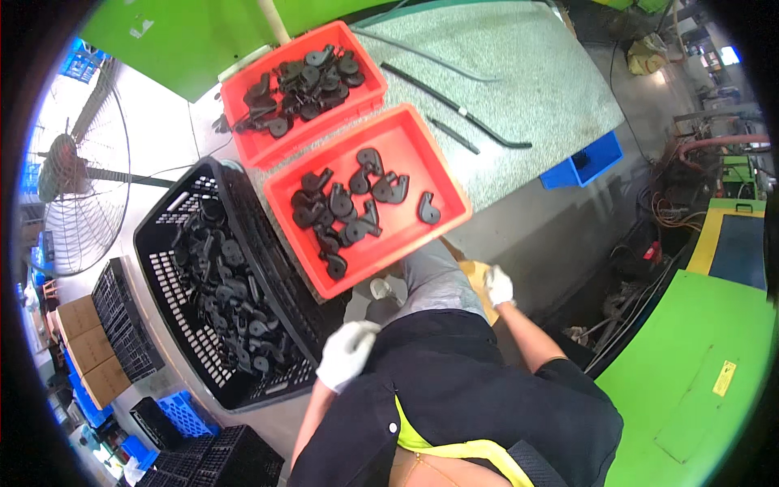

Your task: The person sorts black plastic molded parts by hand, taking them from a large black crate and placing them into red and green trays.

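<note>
My left hand [347, 355], in a white glove, is beside the front of my black jacket, its fingers curled and nothing showing in them. My right hand [497, 286], also gloved in white, is low on my right with fingers drawn in, next to a tan-yellow surface [477, 280]; whatever it may grip is hidden. In front of me a red tray [414, 243] holds several small black plastic parts [389, 188], each a round disc with an arm. One such part [428, 209] lies apart on the tray's right side.
Behind is a second red tray [243, 146], heaped with similar parts. A black crate [235, 398] full of them stands at left, near a large fan [81, 174]. Black strips [454, 105] lie on the grey table [519, 65]. A green machine [690, 365] is at right.
</note>
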### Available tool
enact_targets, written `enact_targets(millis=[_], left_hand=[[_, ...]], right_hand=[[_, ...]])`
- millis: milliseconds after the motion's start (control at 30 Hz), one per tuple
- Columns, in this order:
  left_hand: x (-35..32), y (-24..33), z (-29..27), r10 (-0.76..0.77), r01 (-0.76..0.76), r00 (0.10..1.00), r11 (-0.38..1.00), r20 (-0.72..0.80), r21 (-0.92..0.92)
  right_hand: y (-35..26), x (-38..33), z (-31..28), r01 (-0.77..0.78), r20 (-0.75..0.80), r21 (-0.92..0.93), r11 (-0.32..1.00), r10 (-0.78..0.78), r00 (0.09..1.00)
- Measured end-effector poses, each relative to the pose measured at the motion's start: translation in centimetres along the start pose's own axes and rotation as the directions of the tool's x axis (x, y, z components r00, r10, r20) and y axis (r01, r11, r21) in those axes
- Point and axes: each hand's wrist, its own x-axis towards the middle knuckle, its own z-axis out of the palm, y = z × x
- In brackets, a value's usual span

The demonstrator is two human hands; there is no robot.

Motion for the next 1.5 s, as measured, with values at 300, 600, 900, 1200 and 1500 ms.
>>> enact_targets(millis=[300, 600, 900, 1200, 1500], left_hand=[[15.9, -17.3, 21.8, -0.222, 0.221, 0.974, 0.975, 0.033, 0.031], [21.5, -23.0, 23.0, -0.457, 0.458, 0.838, 0.886, -0.298, -0.07], [25.5, -20.0, 34.0, -0.501, 0.482, 0.853, 0.864, -0.149, -0.146], [30.7, -16.0, 35.9, -0.363, 0.362, 0.932, 0.929, 0.006, -0.072], [28.8, -16.6, 38.0, -0.29, 0.282, 0.941, 0.957, 0.175, 0.07]], right_hand=[[-18.0, 22.7, -22.4, 0.625, -0.204, -0.198, 0.755, -0.655, 0.727], [-14.1, 22.3, -19.5, 0.461, -0.203, -0.357, 0.812, -0.549, 0.811], [-20.6, 22.4, -21.7, 0.353, -0.15, -0.359, 0.864, -0.427, 0.892], [-19.3, 23.5, -23.1, 0.466, -0.22, -0.262, 0.845, -0.523, 0.823], [-13.1, 20.8, -20.2, 0.571, -0.287, -0.085, 0.816, -0.569, 0.77]])
